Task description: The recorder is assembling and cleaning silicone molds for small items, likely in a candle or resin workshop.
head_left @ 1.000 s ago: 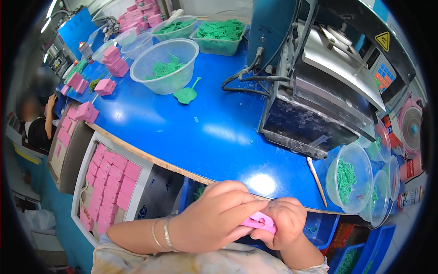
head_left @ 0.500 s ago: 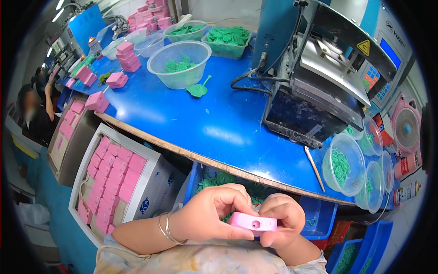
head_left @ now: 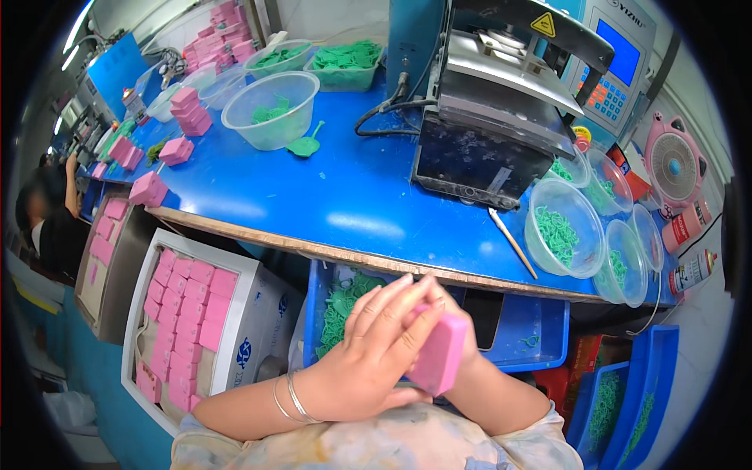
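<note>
Turned up on end since the earlier frame, no longer showing the hole side. Handling smooth pink rectangular block, likely plastic [head_left: 440,356], between both hands, just in front of blue wood-edged table [head_left: 290,204]. Resting left fingers [head_left: 417,334] across it, nearly straight, slightly spread; apparently gripping from behind with right hand [head_left: 470,356], partly hidden. Best keep right grip firm and left touch light while turning. Looks plain on visible face, with softly rounded corners.

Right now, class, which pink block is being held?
The pink block between the left hand and right hand; the other pink blocks lie on or beside the blue table.
</note>
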Motion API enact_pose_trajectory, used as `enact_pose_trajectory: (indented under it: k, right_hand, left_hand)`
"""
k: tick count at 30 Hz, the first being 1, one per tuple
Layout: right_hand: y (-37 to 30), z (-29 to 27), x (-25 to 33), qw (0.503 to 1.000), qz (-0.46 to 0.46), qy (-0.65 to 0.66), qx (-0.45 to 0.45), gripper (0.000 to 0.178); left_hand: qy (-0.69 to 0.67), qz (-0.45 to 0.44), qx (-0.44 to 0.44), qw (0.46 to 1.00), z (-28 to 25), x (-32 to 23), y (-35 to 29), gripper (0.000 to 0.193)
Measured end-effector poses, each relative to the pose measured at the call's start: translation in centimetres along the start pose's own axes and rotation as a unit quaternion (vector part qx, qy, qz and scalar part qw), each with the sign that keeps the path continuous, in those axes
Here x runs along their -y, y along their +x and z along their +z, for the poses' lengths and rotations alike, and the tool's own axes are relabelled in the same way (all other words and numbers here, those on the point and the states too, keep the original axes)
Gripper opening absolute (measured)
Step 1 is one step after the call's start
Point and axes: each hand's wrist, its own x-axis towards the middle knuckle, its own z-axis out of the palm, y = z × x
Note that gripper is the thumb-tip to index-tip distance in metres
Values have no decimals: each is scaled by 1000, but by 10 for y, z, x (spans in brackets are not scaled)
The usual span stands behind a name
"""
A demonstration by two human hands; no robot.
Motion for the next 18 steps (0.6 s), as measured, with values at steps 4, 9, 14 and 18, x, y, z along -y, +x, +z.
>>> enact_pose_trajectory:
  k: [4, 9, 14, 18]
  right_hand:
    - [1, 15, -4, 961, -116, -237, -81, 39]
    - [-10, 50, 92, 893, -322, -307, -70, 48]
    - [-18, 73, 147, 901, -313, -290, -82, 50]
    - [-15, 68, 162, 918, -277, -277, -60, 44]
  left_hand:
    - [-10, -15, -52, 998, -5, 3, -3, 77]
    - [-440, -91, -125, 884, -13, 3, -17, 81]
    - [-726, -185, -85, 657, -18, 11, -21, 72]
    - [-796, -191, -76, 569, -18, 19, -18, 71]
